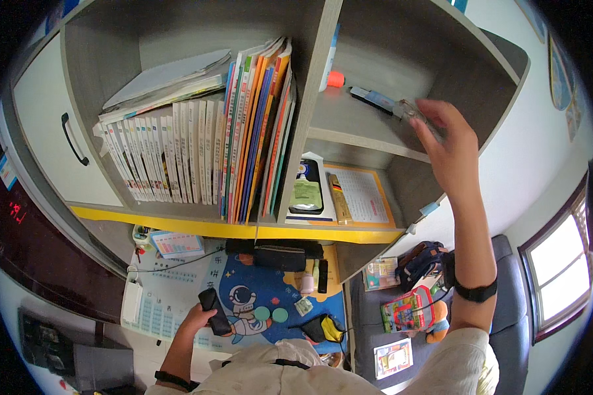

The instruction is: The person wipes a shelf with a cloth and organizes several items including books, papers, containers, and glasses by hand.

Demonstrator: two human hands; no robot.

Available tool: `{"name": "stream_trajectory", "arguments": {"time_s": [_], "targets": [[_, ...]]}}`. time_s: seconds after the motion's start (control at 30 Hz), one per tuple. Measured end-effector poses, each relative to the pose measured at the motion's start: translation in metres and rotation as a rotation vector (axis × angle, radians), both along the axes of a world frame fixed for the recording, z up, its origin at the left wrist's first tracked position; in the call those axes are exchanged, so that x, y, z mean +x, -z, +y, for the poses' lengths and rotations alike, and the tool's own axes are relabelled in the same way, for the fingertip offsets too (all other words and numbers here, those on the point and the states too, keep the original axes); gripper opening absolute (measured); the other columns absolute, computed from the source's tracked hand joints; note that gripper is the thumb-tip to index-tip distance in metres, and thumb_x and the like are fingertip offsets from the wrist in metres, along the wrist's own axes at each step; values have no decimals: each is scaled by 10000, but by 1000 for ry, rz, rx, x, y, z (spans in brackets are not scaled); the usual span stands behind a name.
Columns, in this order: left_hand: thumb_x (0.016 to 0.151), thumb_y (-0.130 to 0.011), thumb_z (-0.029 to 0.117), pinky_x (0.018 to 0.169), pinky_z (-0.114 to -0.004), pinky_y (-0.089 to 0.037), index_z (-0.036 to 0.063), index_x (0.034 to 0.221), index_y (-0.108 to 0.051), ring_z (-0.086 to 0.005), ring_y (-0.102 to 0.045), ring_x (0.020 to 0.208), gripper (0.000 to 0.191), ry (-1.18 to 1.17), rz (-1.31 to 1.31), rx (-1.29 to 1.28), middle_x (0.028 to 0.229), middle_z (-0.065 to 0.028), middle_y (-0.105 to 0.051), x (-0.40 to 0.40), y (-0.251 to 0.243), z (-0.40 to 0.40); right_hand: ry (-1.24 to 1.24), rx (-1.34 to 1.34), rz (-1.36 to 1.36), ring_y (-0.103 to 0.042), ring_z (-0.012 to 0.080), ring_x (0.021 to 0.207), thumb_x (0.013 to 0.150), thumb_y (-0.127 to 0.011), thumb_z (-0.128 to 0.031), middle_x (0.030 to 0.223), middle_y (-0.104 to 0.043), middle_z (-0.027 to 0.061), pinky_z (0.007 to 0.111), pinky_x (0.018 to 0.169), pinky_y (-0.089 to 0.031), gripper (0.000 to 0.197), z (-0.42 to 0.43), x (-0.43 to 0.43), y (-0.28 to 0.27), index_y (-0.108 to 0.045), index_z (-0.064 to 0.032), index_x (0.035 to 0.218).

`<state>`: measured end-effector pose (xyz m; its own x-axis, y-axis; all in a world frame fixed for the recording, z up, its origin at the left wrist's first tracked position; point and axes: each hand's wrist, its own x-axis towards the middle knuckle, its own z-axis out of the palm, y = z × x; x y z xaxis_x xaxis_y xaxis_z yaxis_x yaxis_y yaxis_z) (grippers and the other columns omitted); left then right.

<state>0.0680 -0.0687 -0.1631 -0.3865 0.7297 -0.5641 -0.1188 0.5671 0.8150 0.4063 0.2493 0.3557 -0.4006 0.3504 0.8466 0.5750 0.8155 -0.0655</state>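
My right hand (449,143) reaches over the upper right shelf (336,111) of the grey wooden bookcase. A small clear object (406,109) is at its thumb and fingertips, slightly blurred, so I cannot tell whether it is gripped. Beside that object lies a narrow blue and black item (373,99). An orange-red cylinder (335,79) is farther left, next to a white and blue container (329,61) partly hidden by the divider. Low over the desk, my left hand (197,317) grips a dark elongated case (214,312), thumb on top.
Books (247,138) fill the left compartment. The lower right shelf holds papers (363,192) and a green pouch (306,193). On the desk mat (247,316) are a black pencil case (279,258), two green discs (271,314) and a black-yellow pouch (323,327). A sofa (365,296) stands right.
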Motion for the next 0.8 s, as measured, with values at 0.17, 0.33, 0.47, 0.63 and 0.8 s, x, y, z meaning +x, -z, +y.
{"name": "stream_trajectory", "arguments": {"time_s": [0.17,0.33,0.47,0.63,0.8], "targets": [[866,-715,191,759,-444,-601,86,1302,-504,-299,-677,991,496,5,-201,-132,1169,-132,-645,-4,44,-6,11,-62,-245,-654,368,1013,860,-723,-297,1125,-671,207,418,892,-509,424,46,-37,-24,-647,-50,1197],[833,-700,158,527,-408,-610,43,1198,-544,-312,-704,719,412,-49,-153,-143,958,-161,-674,15,29,2,151,-231,-533,-619,396,1078,906,-648,-395,1171,-656,209,416,941,-478,478,76,-66,-28,-623,-76,1260],[824,-703,149,532,-409,-610,37,1181,-557,-303,-704,711,402,-8,-183,-92,931,-146,-679,7,69,-3,137,-221,-655,-626,397,1042,932,-598,-382,1120,-673,203,427,913,-484,425,91,-73,-29,-649,-71,1217],[800,-733,147,540,-418,-601,41,1111,-598,-275,-702,668,355,-52,-162,-94,913,-145,-690,7,93,-2,147,-137,-711,-633,399,978,947,-571,-324,1059,-685,201,441,879,-493,362,97,-76,-29,-664,-59,1176],[790,-749,153,534,-414,-592,18,1098,-608,-265,-700,652,364,-47,-197,-119,882,-143,-697,13,109,0,110,-86,-673,-643,411,909,938,-562,-279,994,-690,204,458,830,-508,310,96,-74,-29,-674,-43,1105]]}}
